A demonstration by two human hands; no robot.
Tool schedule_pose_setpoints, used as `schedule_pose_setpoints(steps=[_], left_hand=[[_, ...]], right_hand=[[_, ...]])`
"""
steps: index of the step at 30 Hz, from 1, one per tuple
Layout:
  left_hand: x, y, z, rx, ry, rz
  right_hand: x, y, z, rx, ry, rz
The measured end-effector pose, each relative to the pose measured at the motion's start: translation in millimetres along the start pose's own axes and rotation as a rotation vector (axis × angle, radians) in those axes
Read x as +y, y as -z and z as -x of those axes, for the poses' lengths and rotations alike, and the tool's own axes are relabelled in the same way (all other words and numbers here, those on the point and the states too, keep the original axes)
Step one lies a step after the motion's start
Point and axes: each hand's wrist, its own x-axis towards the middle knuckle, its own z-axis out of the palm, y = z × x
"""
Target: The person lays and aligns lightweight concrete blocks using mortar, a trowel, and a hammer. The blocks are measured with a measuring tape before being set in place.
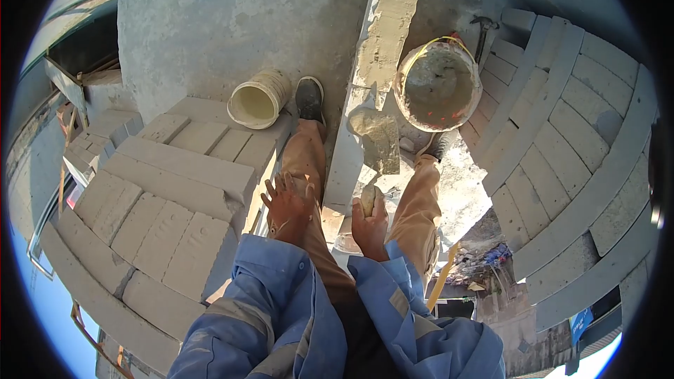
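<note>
Trowel (381, 147) handle sits wrapped in the curled fingers of the right hand (372, 228); its mortar-smeared blade lies ahead of them, at the edge of the narrow wall (342, 161). The left hand (288, 210) has fingers spread, by the left trouser leg (304, 154). Trowel work with mortar seems in hand; moving the blade calls for keeping it level.

Hammer and pale bucket around the grey floor.
The hammer (483, 36) lies at upper right; the pale bucket (265, 97), mouth visible, is on the grey floor (232, 35) at left; a blue panel (581, 323) shows at lower right.
</note>
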Motion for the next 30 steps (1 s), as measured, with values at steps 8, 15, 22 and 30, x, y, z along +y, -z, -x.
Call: schedule_pose_setpoints(steps=[8,15,22,30], left_hand=[[-6.1,8.8,-3.1,-0.06,0.018,0.044],[-8.7,4.4,-3.0,-0.085,0.041,0.063],[-10.7,-2.9,-4.4,-0.092,0.042,0.047],[-11.1,-10.4,-3.6,-0.059,0.019,0.066]], right_hand=[[-47.3,-1.8,-56.6,0.171,0.135,0.19],[-52.8,31.6,-81.8,0.224,0.392,0.367],[-8.1,53.7,-43.5,-0.064,0.133,0.014],[-11.7,107.1,-121.1,-0.238,0.221,0.268]])
